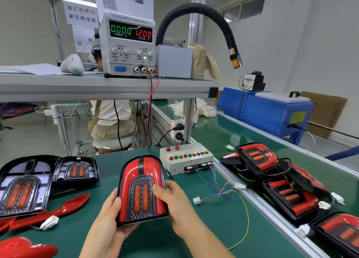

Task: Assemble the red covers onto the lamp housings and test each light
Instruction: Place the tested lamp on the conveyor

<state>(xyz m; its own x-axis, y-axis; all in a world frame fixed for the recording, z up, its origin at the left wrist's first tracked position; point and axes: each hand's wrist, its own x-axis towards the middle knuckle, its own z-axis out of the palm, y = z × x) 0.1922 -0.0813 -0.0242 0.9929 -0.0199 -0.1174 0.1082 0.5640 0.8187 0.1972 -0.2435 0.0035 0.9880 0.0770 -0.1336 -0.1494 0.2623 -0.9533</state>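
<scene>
Both hands hold a tail lamp with its red cover fitted, upright above the green mat. My left hand grips its lower left edge. My right hand grips the right side, fingers over the front. Two bare lamp housings lie at the left, a large one and a smaller one. Loose red covers lie at the lower left. A white test box with coloured buttons stands behind the lamp, and its wired connector lies on the mat.
A DC power supply on the shelf reads 0.000 A and 12.00 V. Several covered lamps lie on the conveyor at the right. A blue machine and a black hose stand behind. Another person sits beyond the bench.
</scene>
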